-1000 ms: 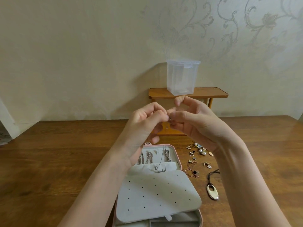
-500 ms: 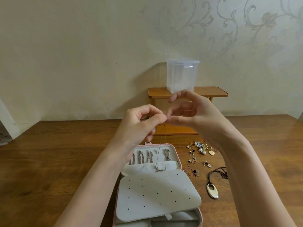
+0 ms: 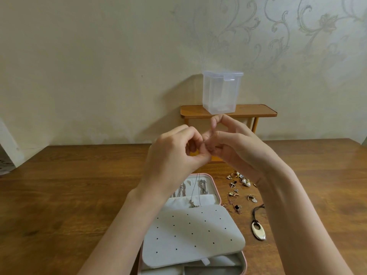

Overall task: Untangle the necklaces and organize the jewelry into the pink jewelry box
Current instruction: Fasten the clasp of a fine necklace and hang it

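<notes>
My left hand (image 3: 174,153) and my right hand (image 3: 236,147) meet fingertip to fingertip above the open pink jewelry box (image 3: 215,180). Between them they pinch the top of a thin silver necklace (image 3: 195,191). Its chain hangs down into the box lid, and its small pendant (image 3: 193,204) rests at the lid's white pocket. Other chains (image 3: 203,186) hang inside the lid. A white perforated earring panel (image 3: 190,233) covers the box's lower half.
Loose earrings and rings (image 3: 240,180) lie on the wooden table (image 3: 59,195) right of the box, with a thin rose chain (image 3: 232,206) and a black-cord necklace with an oval pendant (image 3: 258,230). A clear plastic container (image 3: 221,92) stands on a small wooden shelf (image 3: 254,112) by the wall.
Both hands stay together pinching the necklace; they rose slightly and then came back down. The right index finger is now raised higher.
</notes>
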Demonstrator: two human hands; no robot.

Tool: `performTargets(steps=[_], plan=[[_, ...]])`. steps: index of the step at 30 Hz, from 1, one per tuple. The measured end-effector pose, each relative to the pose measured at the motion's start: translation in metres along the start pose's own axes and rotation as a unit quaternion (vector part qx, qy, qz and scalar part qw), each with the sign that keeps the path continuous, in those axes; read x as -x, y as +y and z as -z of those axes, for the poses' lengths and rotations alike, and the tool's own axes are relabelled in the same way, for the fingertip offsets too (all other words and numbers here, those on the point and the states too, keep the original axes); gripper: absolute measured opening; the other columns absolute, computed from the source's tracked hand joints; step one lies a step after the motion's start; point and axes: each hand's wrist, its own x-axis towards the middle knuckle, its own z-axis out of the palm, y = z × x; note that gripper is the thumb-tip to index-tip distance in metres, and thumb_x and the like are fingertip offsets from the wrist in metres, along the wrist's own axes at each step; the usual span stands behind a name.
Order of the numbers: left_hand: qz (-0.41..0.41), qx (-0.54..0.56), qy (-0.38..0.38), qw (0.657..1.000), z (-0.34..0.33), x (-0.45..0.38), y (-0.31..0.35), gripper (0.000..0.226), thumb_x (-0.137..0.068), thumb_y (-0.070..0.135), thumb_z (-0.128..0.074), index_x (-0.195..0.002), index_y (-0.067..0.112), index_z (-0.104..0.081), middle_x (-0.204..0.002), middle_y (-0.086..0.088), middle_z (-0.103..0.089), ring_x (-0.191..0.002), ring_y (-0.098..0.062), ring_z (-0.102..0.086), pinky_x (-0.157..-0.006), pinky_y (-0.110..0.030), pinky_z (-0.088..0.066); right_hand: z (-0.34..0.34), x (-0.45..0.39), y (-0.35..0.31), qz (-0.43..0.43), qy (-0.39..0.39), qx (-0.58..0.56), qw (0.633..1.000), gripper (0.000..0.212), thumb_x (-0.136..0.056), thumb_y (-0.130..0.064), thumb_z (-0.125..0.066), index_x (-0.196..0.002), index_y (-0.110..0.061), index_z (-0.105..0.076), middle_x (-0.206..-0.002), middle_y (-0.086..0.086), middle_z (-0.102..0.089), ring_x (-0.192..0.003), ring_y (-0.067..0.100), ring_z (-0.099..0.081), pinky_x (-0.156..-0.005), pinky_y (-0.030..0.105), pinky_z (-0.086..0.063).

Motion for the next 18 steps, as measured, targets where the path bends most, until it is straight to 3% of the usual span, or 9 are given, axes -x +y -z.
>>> performTargets(steps=[6, 10, 14, 18], plan=[[0.002, 0.009, -0.007, 1.000, 0.001, -0.001, -0.001, 0.024, -0.076, 0.033, -0.050, -0.067, 0.015, -0.064, -0.062, 0.009, -0.053, -0.058, -0.014, -0.053, -0.050, -0.034, -0.047, 0.000, 0.000, 0.000, 0.001, 0.001, -0.015, 1.000, 0.029, -0.066, 0.002, -0.057, -0.087, -0.012, -0.043, -0.069, 0.007, -0.060, -0.069, 0.020, -0.048, -0.061, 0.025, -0.042], [0.057, 0.139, -0.046, 0.988, 0.007, -0.003, 0.000, 0.023, -0.077, 0.038, -0.050, -0.066, 0.023, -0.063, -0.067, 0.008, -0.061, -0.063, -0.009, -0.055, -0.054, -0.011, -0.041, 0.002, 0.002, -0.003, 0.004, 0.000, -0.043, 0.999, 0.026, -0.066, 0.001, -0.057, -0.084, -0.012, -0.044, -0.066, 0.005, -0.059, -0.057, 0.012, -0.049, -0.061, 0.024, -0.044], [0.028, 0.121, 0.013, 0.992, 0.014, -0.005, -0.001, 0.014, -0.079, 0.030, -0.054, -0.069, 0.023, -0.061, -0.067, 0.013, -0.060, -0.068, -0.006, -0.057, -0.058, -0.007, -0.041, 0.005, 0.004, -0.007, 0.007, 0.004, -0.069, 0.998, 0.026, -0.066, 0.002, -0.055, -0.083, -0.012, -0.043, -0.061, 0.003, -0.056, -0.053, 0.010, -0.046, -0.053, 0.018, -0.044], [-0.032, 0.059, 0.057, 0.996, 0.012, -0.005, 0.006, 0.006, -0.079, 0.019, -0.061, -0.076, 0.016, -0.065, -0.074, 0.007, -0.059, -0.068, -0.011, -0.056, -0.053, -0.014, -0.044, 0.005, 0.004, -0.007, 0.011, 0.003, -0.072, 0.997, 0.025, -0.065, 0.002, -0.055, -0.083, -0.011, -0.043, -0.062, 0.004, -0.056, -0.053, 0.011, -0.047, -0.054, 0.020, -0.046]])
